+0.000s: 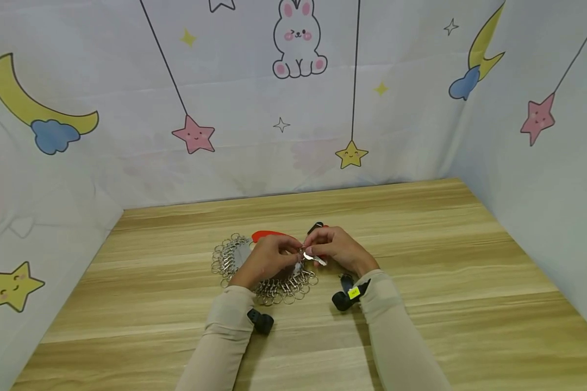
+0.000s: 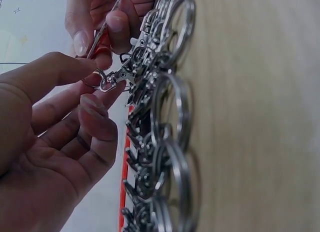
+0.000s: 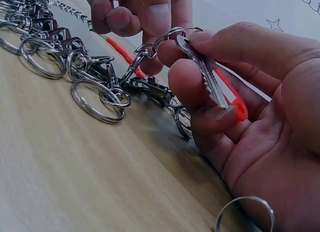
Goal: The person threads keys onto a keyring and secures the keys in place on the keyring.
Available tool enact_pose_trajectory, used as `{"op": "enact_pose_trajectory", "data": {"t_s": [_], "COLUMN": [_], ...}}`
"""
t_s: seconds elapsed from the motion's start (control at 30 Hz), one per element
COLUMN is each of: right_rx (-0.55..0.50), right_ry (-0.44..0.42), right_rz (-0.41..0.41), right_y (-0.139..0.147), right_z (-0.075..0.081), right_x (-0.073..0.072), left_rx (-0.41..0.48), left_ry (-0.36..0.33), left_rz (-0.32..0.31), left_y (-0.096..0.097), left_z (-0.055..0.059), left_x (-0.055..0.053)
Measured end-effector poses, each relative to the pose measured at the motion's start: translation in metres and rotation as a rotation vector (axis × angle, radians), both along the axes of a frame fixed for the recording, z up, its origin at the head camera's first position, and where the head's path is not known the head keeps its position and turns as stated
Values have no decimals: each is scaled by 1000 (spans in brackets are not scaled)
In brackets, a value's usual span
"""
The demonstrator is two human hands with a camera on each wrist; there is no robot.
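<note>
My left hand [image 1: 269, 262] pinches a metal key ring [image 2: 101, 82] between thumb and fingertips. That ring hangs from a small swivel clasp [image 2: 120, 76]. Close against it, my right hand [image 1: 341, 248] holds a silver key [image 3: 206, 77], thumb on the key's head by the ring. A red-edged tag [image 3: 236, 103] sits behind the key in the right fingers. Beneath the left hand, several clasps with key rings [image 1: 277, 290] are arranged in a curve around a grey piece [image 1: 241, 253]. How far the key is on the ring is hidden by the fingertips.
A red curved piece [image 1: 269, 234] lies behind the left hand. A black item [image 1: 316, 227] with red beside it is partly hidden behind the right hand. A loose-looking ring [image 3: 246, 204] shows below the right palm. The wooden table [image 1: 445, 244] meets printed cloth walls [image 1: 244, 163].
</note>
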State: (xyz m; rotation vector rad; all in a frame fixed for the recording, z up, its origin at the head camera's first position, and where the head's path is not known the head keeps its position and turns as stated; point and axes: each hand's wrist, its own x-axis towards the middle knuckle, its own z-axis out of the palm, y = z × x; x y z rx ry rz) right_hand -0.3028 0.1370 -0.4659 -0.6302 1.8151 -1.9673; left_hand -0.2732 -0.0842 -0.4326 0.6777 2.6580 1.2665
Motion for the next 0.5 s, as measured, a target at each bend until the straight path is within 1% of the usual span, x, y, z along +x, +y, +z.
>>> {"op": "enact_pose_trajectory", "data": {"t_s": [0.17,0.23,0.3,0.5], "right_rx": [6,9,8,18], "right_ry": [10,11,11,-4], "right_rz": [-1,-8,-10,-16], "right_y": [0,-1,-1,-1], "right_z": [-2,-2,-2,-3], "right_x": [-1,-1,-2,-1], "left_rx": [13,12,9,-8], "left_ry": [-12,-14,-15,-48], "left_rz": [-38,-44,-35,10], "left_y": [0,0,0,0], "left_z": [-2,-3,-3,-1], "left_x": [-1,-2,-3,0]}}
